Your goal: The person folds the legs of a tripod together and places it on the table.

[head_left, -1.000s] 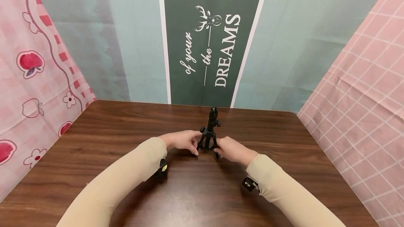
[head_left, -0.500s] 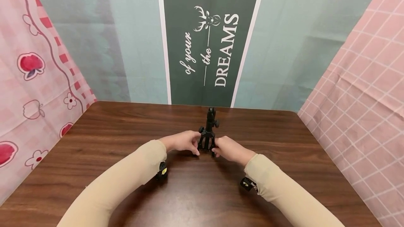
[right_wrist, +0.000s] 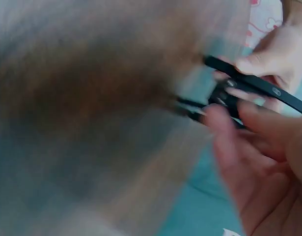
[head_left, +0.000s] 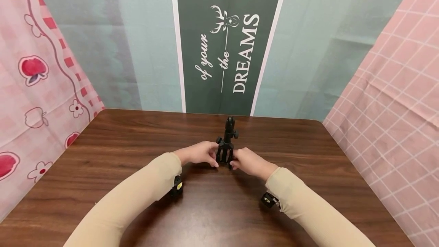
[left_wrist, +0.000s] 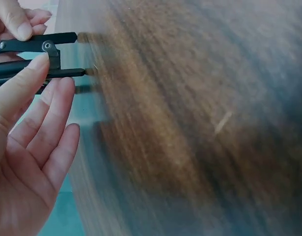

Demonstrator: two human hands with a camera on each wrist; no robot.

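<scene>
A small black tripod stands upright on the table, its legs close together and its column rising above them. My left hand holds a leg on its left side between thumb and fingers. From the right, my right hand grips another leg low down. In the left wrist view, the left thumb lies against a tripod leg, with the fingertips just below it. The right wrist view is blurred; there the right thumb and forefinger pinch the tripod near its leg hinge, and the other hand appears beyond.
The brown wood-grain table spreads around both hands. Behind it hangs a blue-green cloth with printed lettering. Pink printed cloths flank the table on both sides. Each forearm carries a small black wrist camera.
The tripod's legs have drawn closer together, and its top has shifted slightly left. My right hand has moved a little left with its leg; the left hand has barely moved.
</scene>
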